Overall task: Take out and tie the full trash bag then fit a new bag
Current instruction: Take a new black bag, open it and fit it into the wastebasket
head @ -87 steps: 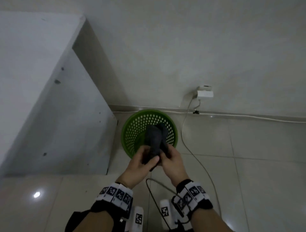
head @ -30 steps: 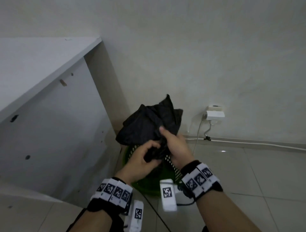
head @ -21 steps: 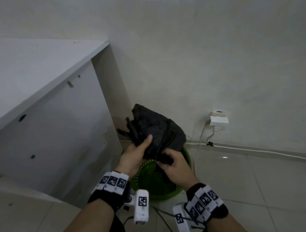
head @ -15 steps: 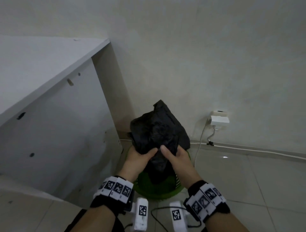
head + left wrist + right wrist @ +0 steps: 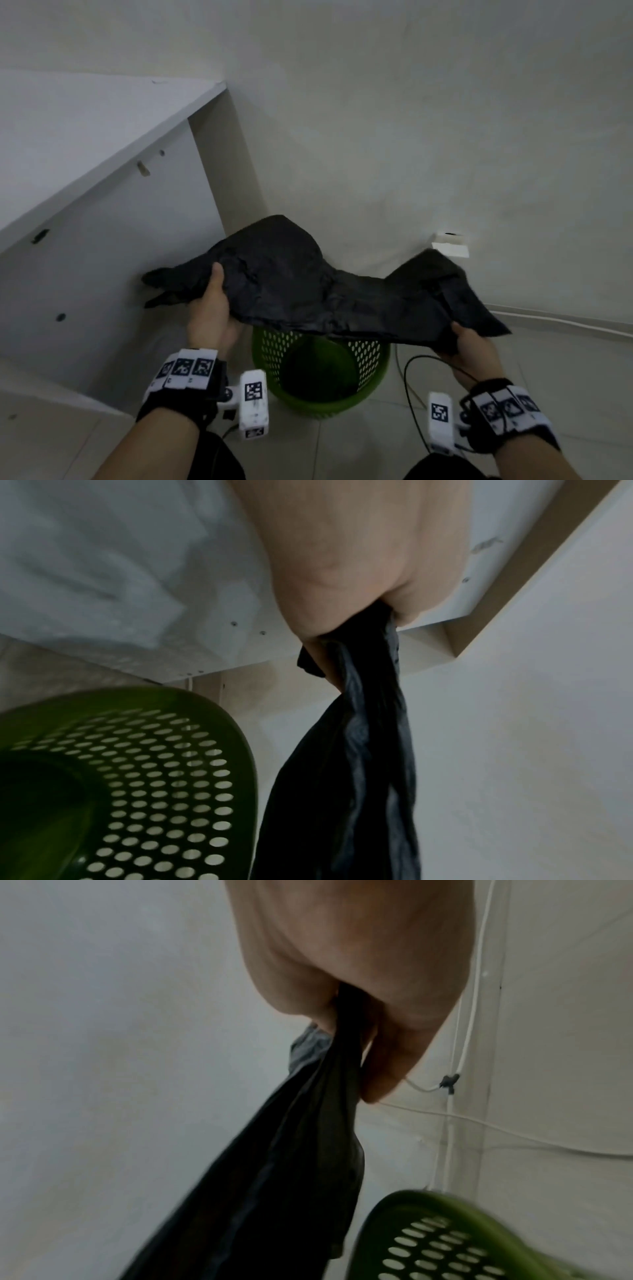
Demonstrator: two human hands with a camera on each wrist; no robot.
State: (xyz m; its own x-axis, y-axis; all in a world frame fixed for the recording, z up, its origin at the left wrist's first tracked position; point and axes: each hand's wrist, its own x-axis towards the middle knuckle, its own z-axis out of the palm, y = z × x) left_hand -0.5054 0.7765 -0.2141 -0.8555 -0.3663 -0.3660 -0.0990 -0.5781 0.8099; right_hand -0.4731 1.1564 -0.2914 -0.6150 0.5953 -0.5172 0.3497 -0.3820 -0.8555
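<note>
A person's two hands stretched a black trash bag [image 5: 325, 291] wide in the air above a green perforated wastebasket [image 5: 322, 366] that stood on the tiled floor [image 5: 513, 394] against the far wall. The left hand [image 5: 210, 308] clenched the bag's left edge, thumb laid over the crumpled plastic, while the right hand [image 5: 471, 349] gripped the right edge, the film bunched between its fingers. The left wrist view showed the plastic [image 5: 346, 764] gathered into that hand [image 5: 352, 555] and trailing down beside the basket's rim [image 5: 178, 699]; the right wrist view showed the same for the other hand [image 5: 349, 969], the dark sheet [image 5: 274, 1177] hanging near the basket [image 5: 428, 1240]. The bag sagged between the hands, just above the basket's far rim and not inside it. A white cabinet [image 5: 102, 205] stood at left. A white wall socket [image 5: 450, 245] sat at the far right, partly behind the bag, with a white cable [image 5: 548, 322] running along the base of the wall.
</note>
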